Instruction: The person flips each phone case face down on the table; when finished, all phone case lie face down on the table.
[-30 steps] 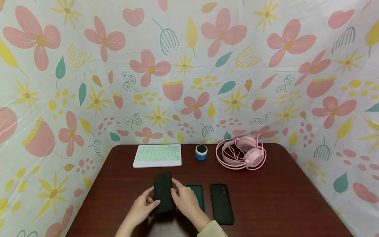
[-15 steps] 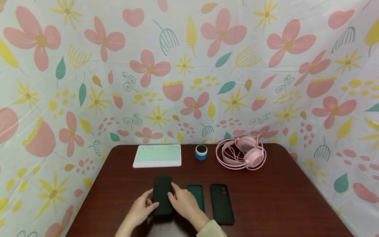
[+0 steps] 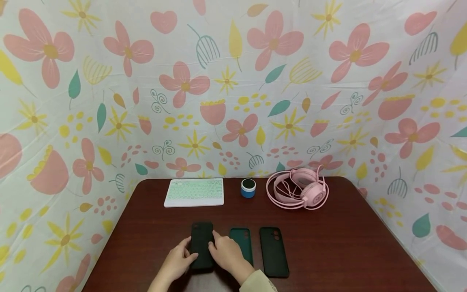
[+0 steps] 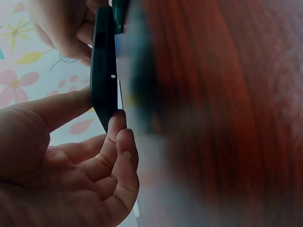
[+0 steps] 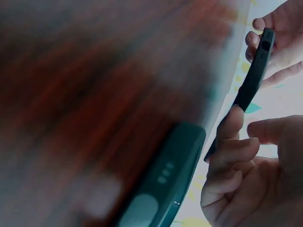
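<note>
Both hands hold a black phone case [image 3: 202, 248] just above the near part of the table, left of the middle. My left hand [image 3: 176, 259] grips its left side, with the thumb on the upper face and fingertips under the edge in the left wrist view. At the opposite side, my right hand [image 3: 227, 251] pinches the case between thumb and fingers. The end of the case [image 4: 103, 56] has a port cutout and small holes. A dark green phone case [image 3: 244, 243] lies partly hidden behind the right forearm. Beside it lies another black phone case [image 3: 274, 253].
Along the back of the dark wooden table [image 3: 339, 239] stand a white keyboard [image 3: 195, 192] with green keys, a small blue round speaker [image 3: 248, 188] and pink headphones [image 3: 299, 188]. A floral cloth [image 3: 233, 89] hangs behind and at both sides.
The held phone case has come lower and nearer to the person, and lies flatter. Both hands have moved with it, keeping their hold. The other phone cases have stayed put.
</note>
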The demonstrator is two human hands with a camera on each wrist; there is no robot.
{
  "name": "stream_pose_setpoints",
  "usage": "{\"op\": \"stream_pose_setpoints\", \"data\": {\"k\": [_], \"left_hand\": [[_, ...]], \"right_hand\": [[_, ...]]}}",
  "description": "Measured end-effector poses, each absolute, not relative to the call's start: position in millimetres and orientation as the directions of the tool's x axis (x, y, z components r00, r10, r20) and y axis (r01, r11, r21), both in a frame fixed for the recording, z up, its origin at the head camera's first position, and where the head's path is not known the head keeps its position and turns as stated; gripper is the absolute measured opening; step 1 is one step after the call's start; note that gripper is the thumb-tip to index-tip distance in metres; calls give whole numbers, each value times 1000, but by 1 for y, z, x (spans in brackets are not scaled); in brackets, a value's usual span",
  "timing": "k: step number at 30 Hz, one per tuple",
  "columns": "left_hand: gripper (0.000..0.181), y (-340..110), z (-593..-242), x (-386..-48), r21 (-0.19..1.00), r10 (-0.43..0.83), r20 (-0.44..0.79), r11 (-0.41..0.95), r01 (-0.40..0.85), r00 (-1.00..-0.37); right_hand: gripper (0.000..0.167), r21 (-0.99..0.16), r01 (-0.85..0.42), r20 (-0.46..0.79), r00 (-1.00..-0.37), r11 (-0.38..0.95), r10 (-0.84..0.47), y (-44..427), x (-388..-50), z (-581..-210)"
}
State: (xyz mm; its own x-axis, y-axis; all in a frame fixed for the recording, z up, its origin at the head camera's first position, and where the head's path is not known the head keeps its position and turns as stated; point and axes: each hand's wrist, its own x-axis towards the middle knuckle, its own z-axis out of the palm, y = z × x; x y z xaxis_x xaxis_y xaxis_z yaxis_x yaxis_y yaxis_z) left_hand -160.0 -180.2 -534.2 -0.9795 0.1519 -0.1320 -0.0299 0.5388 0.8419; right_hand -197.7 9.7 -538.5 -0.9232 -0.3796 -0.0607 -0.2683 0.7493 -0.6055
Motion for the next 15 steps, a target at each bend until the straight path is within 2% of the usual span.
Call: {"op": "stream_pose_setpoints", "data": {"k": [6, 15], "left_hand": [[64, -179, -536, -161, 827, 145, -151, 561, -44, -978], [63, -179, -543, -163, 785, 115, -178, 615, -71, -977]], "right_hand": [[47, -532, -269, -95, -923, 803, -373, 5, -201, -540], [50, -540, -253, -133, -916, 803, -379, 0, -196, -535]]}}
